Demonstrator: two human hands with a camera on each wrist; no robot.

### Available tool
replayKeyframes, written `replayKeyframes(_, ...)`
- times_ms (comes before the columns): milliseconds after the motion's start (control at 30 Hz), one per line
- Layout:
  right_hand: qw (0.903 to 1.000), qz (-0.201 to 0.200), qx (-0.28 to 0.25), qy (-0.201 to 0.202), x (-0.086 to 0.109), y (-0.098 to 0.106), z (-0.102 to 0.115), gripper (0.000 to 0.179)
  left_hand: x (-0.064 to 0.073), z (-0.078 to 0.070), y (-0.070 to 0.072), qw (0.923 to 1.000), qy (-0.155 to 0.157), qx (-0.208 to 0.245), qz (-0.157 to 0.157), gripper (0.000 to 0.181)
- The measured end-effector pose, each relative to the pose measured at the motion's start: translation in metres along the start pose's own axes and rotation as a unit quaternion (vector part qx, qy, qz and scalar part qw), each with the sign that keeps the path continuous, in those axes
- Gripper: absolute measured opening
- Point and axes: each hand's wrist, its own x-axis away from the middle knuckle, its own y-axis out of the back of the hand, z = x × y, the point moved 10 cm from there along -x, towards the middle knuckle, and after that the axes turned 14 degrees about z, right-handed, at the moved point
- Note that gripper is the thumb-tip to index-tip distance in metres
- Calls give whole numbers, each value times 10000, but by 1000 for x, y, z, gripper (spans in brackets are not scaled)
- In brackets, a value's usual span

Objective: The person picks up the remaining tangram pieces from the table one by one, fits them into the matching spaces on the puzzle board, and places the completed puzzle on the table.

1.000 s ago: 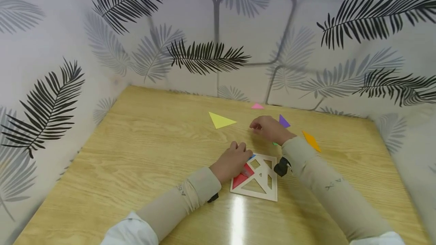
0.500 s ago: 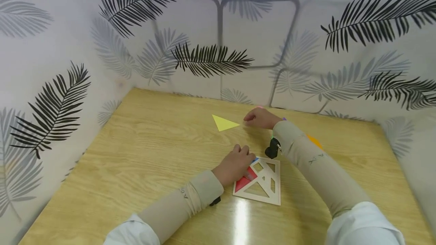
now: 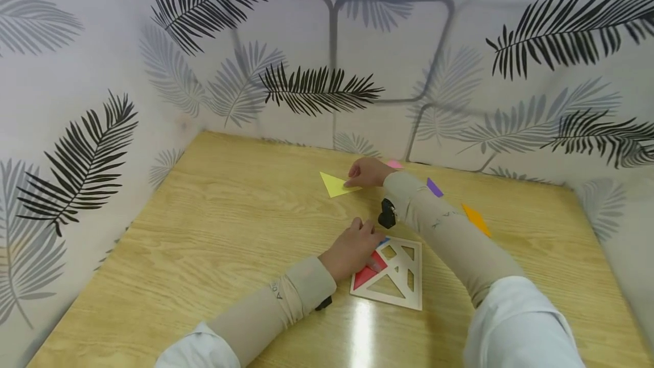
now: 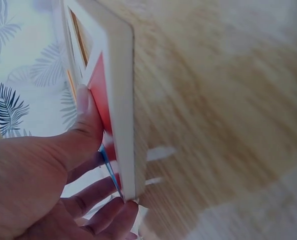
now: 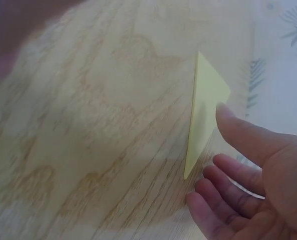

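My left hand [image 3: 352, 250] holds a pale tangram frame [image 3: 418, 277] on the table. Its thumb [image 4: 86, 117] rests on the red piece [image 3: 363, 278] set in the frame, and the other fingers bend at the frame's edge. Part of a blue piece [image 3: 384, 241] shows beside those fingers. Farther back, my right hand [image 3: 372, 172] is at a flat yellow triangle [image 3: 332, 185]. The right thumb touches the triangle's edge, while the remaining fingers are loosely bent beside it in the right wrist view. Several cut-outs in the frame show bare wood.
Beyond the right arm lie a pink piece [image 3: 395, 164], a purple piece [image 3: 435, 187] and an orange piece [image 3: 477, 220]. The wood-grain table [image 3: 230, 197] meets a leaf-patterned backdrop [image 3: 286, 118] at its back and sides.
My right hand has moved left across the back of the table to the yellow triangle. The left hand has stayed on the frame.
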Motion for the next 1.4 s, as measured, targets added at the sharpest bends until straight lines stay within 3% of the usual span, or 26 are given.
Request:
replayKeyframes(233,9983,135,368,-429,-14,-3,-1,55,1,0,5,9999,58,110,77,59)
replayKeyframes(433,9969,142,446,-629,-12,-3,3,44,0,0,1,9988,-28,475,60,59)
replayKeyframes(800,9944,158,746,-727,-7,-4,-5,30,-2,-1,0,9995,-27,296,46,61)
replayKeyframes(933,9947,346,707,-669,-6,-9,-10,25,-1,-2,1,9996,-20,269,36,61)
replayKeyframes(1100,9954,409,388,-778,2,-12,-21,34,-1,-2,2,9996,-30,272,-10,61)
replayKeyframes(1200,9961,313,241,-789,9,-11,-26,33,-2,0,0,9994,19,357,32,61)
replayKeyframes(1400,9992,53,-48,-402,21,-10,-32,36,-5,5,-8,9983,125,507,276,61)
